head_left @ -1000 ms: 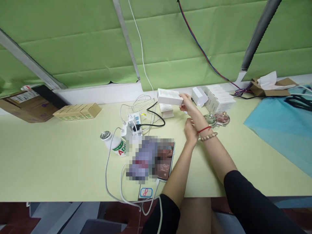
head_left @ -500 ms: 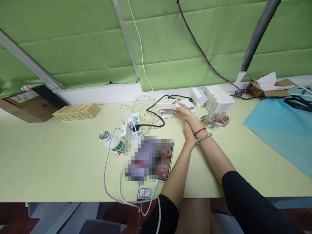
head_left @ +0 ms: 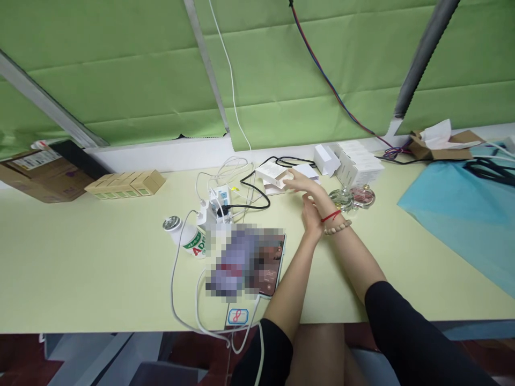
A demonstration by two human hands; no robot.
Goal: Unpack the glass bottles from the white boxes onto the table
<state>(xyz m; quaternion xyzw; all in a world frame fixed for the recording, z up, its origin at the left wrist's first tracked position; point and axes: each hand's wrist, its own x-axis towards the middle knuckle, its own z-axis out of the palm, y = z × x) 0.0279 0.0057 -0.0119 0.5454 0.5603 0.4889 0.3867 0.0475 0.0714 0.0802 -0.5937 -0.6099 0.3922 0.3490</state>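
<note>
My right hand [head_left: 302,183] reaches out over the table, with a red string and a beaded bracelet at its wrist. Its fingers are around the near right end of a small white box [head_left: 272,172], which is tilted above other white card pieces. Just below, my left hand [head_left: 312,219] is close to the right wrist. Its fingers are bent and slightly apart, and I see nothing in them. An opened white card box [head_left: 275,188] lies beneath the small box. Two round glass objects, one clear greenish [head_left: 340,198] and one pink [head_left: 362,197], are right of my hands.
White boxes [head_left: 358,165] stand at the back right, near blue sheeting [head_left: 454,214]. A power strip [head_left: 221,199] with cables, a white bottle [head_left: 185,236] and a partly blurred phone [head_left: 270,273] are to the left. Brown boxes [head_left: 126,184] line the far left.
My left hand has come away slightly from the right wrist. The right hand has lifted a little, and the small white box is now turned and tilted. The view has shifted slightly.
</note>
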